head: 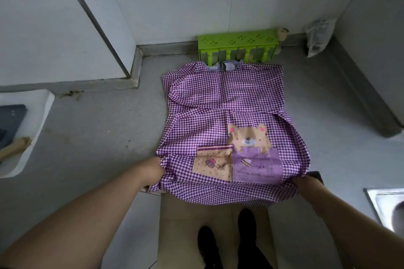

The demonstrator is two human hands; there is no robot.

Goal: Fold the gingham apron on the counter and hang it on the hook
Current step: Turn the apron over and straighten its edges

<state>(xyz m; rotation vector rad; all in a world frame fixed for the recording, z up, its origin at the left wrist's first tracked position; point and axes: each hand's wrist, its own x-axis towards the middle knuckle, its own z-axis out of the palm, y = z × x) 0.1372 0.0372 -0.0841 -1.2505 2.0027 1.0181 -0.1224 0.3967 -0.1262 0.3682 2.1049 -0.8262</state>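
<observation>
A: What are the hands doing?

B: The left hand [153, 170] is gripping the near left corner of the gingham apron [227, 102], at about seven o'clock on the cloth, with its fingers curled tight into the hem. The right hand [300, 182] is gripping the near right corner, at about five o'clock; its fingers are tucked under the fabric, so I cannot tell exactly how they are closing, only that the cloth is bunching around them.

A: And where is the apron lying?

B: It is lying spread on the grey counter [98, 129], front side up, with its near hem hanging over the counter's edge between the two hands. The bear patch [249, 137] is sitting right of the middle, peeking over a purple pocket [258, 168], and a beige pocket [213, 164] is sitting just beside that to the left.

A: What is lying farther out?

B: At twelve o'clock, the neckline is touching a green rack [238, 47] standing against the wall. At two o'clock a crumpled packet [318, 37] is leaning in the corner. At nine o'clock a white tray [32, 129] is holding a dark object and a wooden handle. At four o'clock a metal sink [384, 205] is showing at the frame's edge. At six o'clock, below the hem, dark shoes [209, 244] are standing on the floor.
</observation>
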